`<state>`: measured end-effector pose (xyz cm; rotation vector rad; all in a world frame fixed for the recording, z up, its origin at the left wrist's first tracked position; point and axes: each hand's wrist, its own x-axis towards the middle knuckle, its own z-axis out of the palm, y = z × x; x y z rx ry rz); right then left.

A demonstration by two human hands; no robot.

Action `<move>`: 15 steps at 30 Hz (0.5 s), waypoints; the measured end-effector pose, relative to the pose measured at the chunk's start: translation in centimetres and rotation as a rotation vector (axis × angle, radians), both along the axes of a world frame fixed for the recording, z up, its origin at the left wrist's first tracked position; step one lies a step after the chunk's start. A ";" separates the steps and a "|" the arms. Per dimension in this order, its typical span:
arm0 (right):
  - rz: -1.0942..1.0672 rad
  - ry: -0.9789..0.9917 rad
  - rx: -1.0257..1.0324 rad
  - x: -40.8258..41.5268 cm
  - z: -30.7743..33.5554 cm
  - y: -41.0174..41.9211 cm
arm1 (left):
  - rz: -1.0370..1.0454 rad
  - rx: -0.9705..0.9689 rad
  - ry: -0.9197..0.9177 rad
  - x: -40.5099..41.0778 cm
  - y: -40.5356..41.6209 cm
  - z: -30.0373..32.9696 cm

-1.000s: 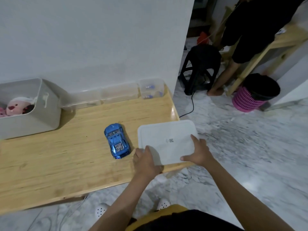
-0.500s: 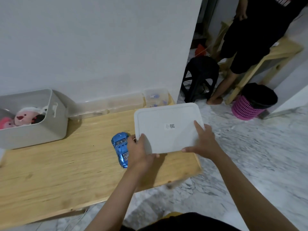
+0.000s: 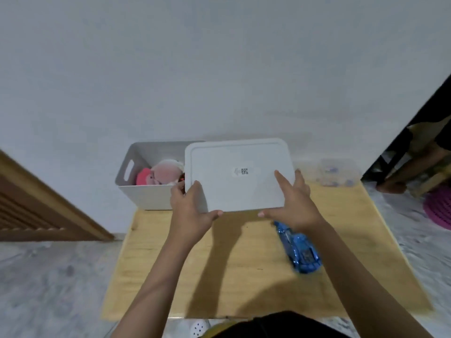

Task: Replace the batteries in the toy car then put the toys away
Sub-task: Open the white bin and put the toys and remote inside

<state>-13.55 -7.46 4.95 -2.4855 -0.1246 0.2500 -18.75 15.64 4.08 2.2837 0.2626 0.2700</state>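
I hold a flat white lid (image 3: pixel 238 175) with a small QR sticker in the air, its left part over the right side of the grey storage box (image 3: pixel 144 193). My left hand (image 3: pixel 190 211) grips the lid's near left corner. My right hand (image 3: pixel 294 203) grips its near right edge. Pink and white plush toys (image 3: pixel 159 175) lie inside the box. The blue toy car (image 3: pixel 299 250) rests on the wooden table (image 3: pixel 244 276), partly hidden under my right wrist.
Clear plastic containers (image 3: pixel 334 174) with small blue items stand at the table's back right by the wall. A wooden slatted panel (image 3: pixel 36 211) is at the left. A person's legs and a pink basket (image 3: pixel 439 211) are at the far right.
I lifted the lid off the table's right edge and carried it left toward the storage box. My view swung left with it, so the car now sits to the right.
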 end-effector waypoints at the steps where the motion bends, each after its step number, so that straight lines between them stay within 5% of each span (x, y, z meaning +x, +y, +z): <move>1: 0.030 -0.021 -0.011 0.2 0.0 2.4 | 0.019 0.006 0.006 0.0 2.3 0.2; 15: 0.021 -0.098 0.053 5.2 -1.0 21.9 | 0.037 0.011 0.287 5.7 22.1 1.1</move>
